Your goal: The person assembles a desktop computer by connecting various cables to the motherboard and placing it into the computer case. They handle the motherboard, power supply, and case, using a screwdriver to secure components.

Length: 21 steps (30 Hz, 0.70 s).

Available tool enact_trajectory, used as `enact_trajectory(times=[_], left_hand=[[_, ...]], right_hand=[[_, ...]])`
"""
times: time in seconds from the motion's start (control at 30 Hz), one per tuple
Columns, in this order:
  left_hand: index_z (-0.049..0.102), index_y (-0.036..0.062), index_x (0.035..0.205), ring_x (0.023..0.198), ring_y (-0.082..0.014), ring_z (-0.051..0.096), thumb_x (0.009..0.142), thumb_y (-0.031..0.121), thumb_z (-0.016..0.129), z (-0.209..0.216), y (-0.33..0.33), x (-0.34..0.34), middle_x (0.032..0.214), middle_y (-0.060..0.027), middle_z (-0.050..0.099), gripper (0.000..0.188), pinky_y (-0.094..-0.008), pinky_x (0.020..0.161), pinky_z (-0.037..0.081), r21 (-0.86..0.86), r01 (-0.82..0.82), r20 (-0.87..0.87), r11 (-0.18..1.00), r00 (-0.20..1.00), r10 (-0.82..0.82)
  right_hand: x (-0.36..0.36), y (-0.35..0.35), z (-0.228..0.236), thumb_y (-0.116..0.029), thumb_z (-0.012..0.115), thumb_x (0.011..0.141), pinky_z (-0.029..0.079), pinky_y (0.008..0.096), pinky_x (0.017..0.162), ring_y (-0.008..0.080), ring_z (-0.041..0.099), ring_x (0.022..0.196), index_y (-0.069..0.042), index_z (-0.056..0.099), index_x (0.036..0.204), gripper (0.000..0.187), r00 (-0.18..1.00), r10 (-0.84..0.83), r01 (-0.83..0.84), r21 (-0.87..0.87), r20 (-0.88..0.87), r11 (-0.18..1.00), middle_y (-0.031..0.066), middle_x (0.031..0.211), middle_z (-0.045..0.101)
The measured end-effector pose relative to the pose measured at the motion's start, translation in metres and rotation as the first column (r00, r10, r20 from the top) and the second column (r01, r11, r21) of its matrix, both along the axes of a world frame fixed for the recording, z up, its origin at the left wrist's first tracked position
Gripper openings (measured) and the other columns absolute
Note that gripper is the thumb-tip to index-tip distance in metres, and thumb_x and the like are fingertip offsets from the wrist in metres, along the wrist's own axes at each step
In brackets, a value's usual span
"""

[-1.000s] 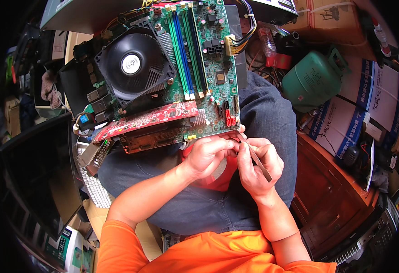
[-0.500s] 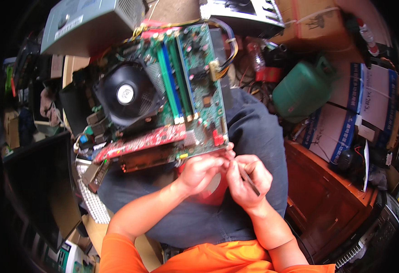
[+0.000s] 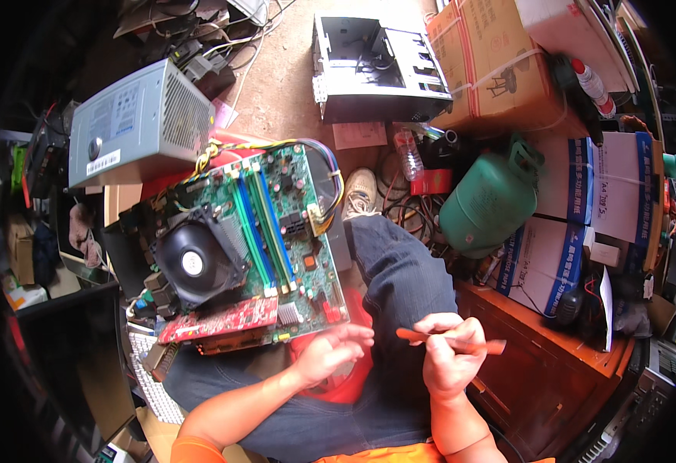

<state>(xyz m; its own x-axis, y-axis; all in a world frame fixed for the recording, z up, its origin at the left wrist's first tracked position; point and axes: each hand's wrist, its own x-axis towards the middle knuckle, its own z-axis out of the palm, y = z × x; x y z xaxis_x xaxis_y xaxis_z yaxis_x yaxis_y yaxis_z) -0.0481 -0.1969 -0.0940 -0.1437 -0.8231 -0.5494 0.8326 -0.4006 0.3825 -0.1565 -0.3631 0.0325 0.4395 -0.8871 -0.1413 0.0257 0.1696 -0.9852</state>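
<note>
I see the right hand (image 3: 447, 361) with fingers closed on an orange-handled screwdriver (image 3: 452, 342), off the board. Left hand (image 3: 332, 351): fingers loosely spread, holding nothing, at the green motherboard's (image 3: 276, 231) 5 o'clock corner. Board rests on the lap.

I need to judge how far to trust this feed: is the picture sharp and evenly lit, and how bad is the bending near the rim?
Head view: daylight, fairly even, the circuit board sharp; left hand slightly smeared, right hand crisp; the cardboard boxes curve toward the rim; corners are black, the left edge dark.
</note>
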Motion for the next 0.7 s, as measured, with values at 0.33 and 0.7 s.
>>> enact_trajectory(times=[0.33,0.7], left_hand=[[0.064,0.0024,0.138,0.106,-0.0115,0.066,0.101,0.01,0.07,0.032,-0.015,-0.016,0.13,-0.0072,0.064,0.038,-0.0292,0.094,0.055,-0.094,0.103,0.395,0.99,0.917,-0.058],[0.038,-0.0022,0.16,0.079,-0.0215,0.071,0.105,0.005,0.063,0.121,-0.112,-0.027,0.103,-0.016,0.072,0.061,-0.035,0.075,0.059,-0.235,0.059,0.692,0.97,0.711,0.125]], right_hand=[[-0.014,-0.034,-0.009,0.01,0.065,0.095,0.062,0.0346,0.077,0.0198,0.072,0.08,0.003,0.057,0.096,0.011,0.997,-0.042,0.044,0.026,-0.061,0.999,0.0242,0.102,0.073],[-0.031,-0.107,0.025,-0.002,0.083,0.088,0.048,0.0283,0.061,0.0133,0.062,0.067,0.001,0.076,0.088,0.008,0.771,0.595,-0.596,0.07,-0.229,0.8,0.0069,0.084,0.067]])
